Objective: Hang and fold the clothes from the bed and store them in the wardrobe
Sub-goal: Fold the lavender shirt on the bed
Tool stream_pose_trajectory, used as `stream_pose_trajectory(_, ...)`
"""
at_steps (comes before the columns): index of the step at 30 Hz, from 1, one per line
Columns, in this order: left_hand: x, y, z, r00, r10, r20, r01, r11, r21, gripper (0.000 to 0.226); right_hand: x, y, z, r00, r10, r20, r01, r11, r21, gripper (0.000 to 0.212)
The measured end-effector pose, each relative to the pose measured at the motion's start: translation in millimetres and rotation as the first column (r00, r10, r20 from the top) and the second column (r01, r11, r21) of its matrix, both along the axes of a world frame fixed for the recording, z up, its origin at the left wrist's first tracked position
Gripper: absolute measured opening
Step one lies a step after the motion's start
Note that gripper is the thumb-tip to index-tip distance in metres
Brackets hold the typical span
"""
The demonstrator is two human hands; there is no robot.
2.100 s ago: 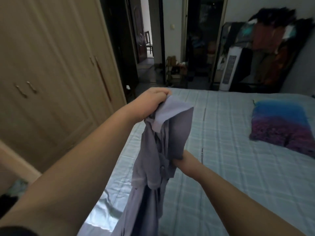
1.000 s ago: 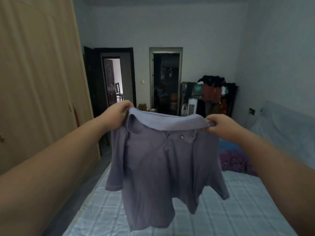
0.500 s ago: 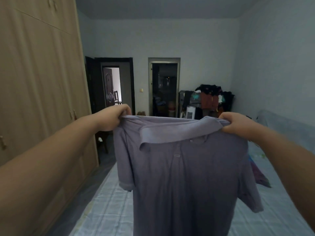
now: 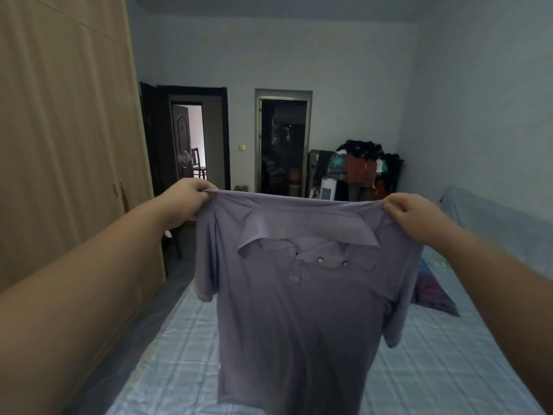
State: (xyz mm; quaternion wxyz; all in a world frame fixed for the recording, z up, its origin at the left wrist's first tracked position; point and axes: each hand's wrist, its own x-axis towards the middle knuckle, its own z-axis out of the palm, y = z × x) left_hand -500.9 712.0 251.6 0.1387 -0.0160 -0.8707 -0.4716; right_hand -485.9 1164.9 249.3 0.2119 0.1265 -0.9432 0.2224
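Note:
A lilac polo shirt [image 4: 296, 319] hangs spread out in front of me above the bed [image 4: 443, 363]. My left hand [image 4: 188, 196] pinches its left shoulder and my right hand [image 4: 414, 215] pinches its right shoulder. The collar folds down and two buttons show on the placket. The shirt's hem falls below the frame's edge. A folded blue and purple cloth [image 4: 431, 292] lies on the bed, partly hidden behind the shirt. The beige wardrobe [image 4: 68, 151] stands along the left with its doors closed.
A narrow strip of floor runs between the wardrobe and the bed. Two dark doorways [image 4: 282, 145] open in the far wall. A rack heaped with clothes [image 4: 359, 166] and a white appliance [image 4: 328, 188] stand in the far right corner.
The bunched shirt was lifted and spread wide between both hands. Over the last half second the hands moved slightly further apart and the shirt hangs flatter.

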Motion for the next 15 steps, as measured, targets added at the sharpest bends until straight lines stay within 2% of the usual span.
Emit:
stream_pose_trajectory(2,-1.5,4.1,-3.1,1.0,0.007,-0.021,-0.007,1.0,0.01,0.027,0.0,-2.2,-8.9,0.994,-0.033,-0.101,0.023,0.994,-0.102,0.023)
stream_pose_trajectory(4,-1.9,10.5,-5.2,0.993,0.05,-0.111,-0.062,0.992,-0.108,0.028,0.4,-3.5,-16.2,0.974,-0.091,-0.209,0.055,0.983,-0.174,0.023)
stream_pose_trajectory(7,2.9,14.8,-10.0,0.976,0.06,-0.211,-0.116,0.956,-0.268,0.032,1.0,1.3,-20.3,0.93,-0.206,-0.304,0.161,0.973,-0.165,0.031)
stream_pose_trajectory(9,9.7,12.6,-13.2,0.971,0.068,-0.23,-0.156,0.908,-0.39,0.032,1.2,11.1,-20.7,0.912,-0.269,-0.308,0.262,0.963,-0.067,0.041)
stream_pose_trajectory(11,15.3,11.4,-15.9,0.965,0.073,-0.251,-0.192,0.85,-0.491,0.031,-3.0,25.4,-24.5,0.911,-0.289,-0.294,0.322,0.944,0.069,0.041)
stream_pose_trajectory(13,16.8,13.9,-19.3,0.963,0.039,-0.266,-0.181,0.826,-0.535,0.03,-11.3,39.9,-33.2,0.945,-0.244,-0.216,0.281,0.947,0.159,0.031)
stream_pose_trajectory(15,13.0,19.2,-26.9,0.972,-0.023,-0.235,-0.106,0.848,-0.52,0.027,-18.6,48.3,-45.8,0.976,-0.194,-0.099,0.208,0.965,0.157,0.027)
